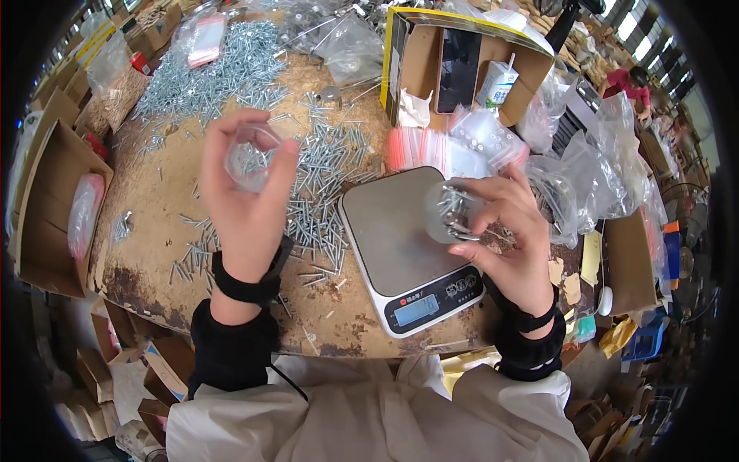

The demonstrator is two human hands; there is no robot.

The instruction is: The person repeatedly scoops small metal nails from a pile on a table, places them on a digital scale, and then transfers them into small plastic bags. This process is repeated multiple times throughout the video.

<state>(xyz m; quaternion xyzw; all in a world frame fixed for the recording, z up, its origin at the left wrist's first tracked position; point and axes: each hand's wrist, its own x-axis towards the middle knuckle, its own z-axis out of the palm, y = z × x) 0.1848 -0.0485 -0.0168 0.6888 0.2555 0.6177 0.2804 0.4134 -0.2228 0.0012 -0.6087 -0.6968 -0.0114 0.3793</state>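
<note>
My left hand (245,204) is wrapped round a small clear plastic cup (252,165), held up over the loose screws (327,173); some metal pieces show through it. In my right hand (514,239) is a second translucent cup (440,218), tilted, with several silver screws (454,202) inside. That cup is above the right part of the steel plate of a digital scale (392,223). Whether it touches the plate I cannot tell. The scale's lit display (416,309) faces me.
A large heap of screws (223,73) covers the table's far left. Behind the scale, an open cardboard box (419,58) holds a phone (459,69) and a drink carton (499,83). Small red-edged plastic bags (416,150) lie before it. Another cardboard box (50,208) stands at the left edge.
</note>
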